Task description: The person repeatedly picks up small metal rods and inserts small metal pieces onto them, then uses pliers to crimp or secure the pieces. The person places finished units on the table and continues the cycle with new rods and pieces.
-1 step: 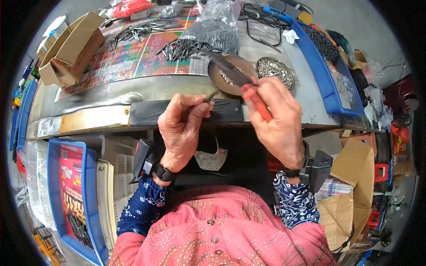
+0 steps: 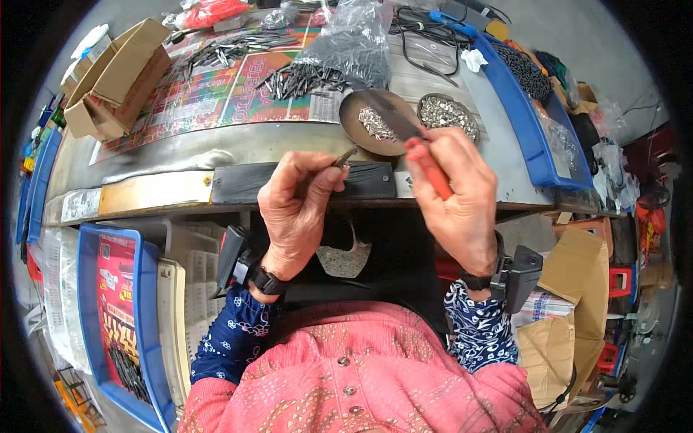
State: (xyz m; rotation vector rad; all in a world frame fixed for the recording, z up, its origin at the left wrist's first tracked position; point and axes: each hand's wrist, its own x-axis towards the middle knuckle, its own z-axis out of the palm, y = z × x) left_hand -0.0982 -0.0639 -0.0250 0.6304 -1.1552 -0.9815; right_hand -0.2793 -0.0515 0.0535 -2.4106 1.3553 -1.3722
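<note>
My left hand (image 2: 294,206) is closed in a pinch above the table's front edge. Between thumb and forefinger it grips a small, thin brownish metal piece (image 2: 347,155), its tip pointing up and right. My right hand (image 2: 462,195) is wrapped round a red-handled tool with a long dark blade (image 2: 395,115). That blade is smeared by motion and slants up and left over a round brown dish (image 2: 351,119). Small silvery pins (image 2: 374,124) lie in the dish. Beside it stands a round bowl of small shiny metal parts (image 2: 449,115).
Dark slim pieces (image 2: 299,81) lie heaped by a clear plastic bag (image 2: 354,47). An open cardboard box (image 2: 119,79) stands at the table's left, a long blue tray (image 2: 530,133) at its right. Below left is a blue bin (image 2: 148,317); another cardboard box (image 2: 577,303) sits below right.
My right hand and the red-handled tool have shifted slightly right, uncovering more of the brown dish and its pins. My left hand has barely moved and keeps its pinch.
</note>
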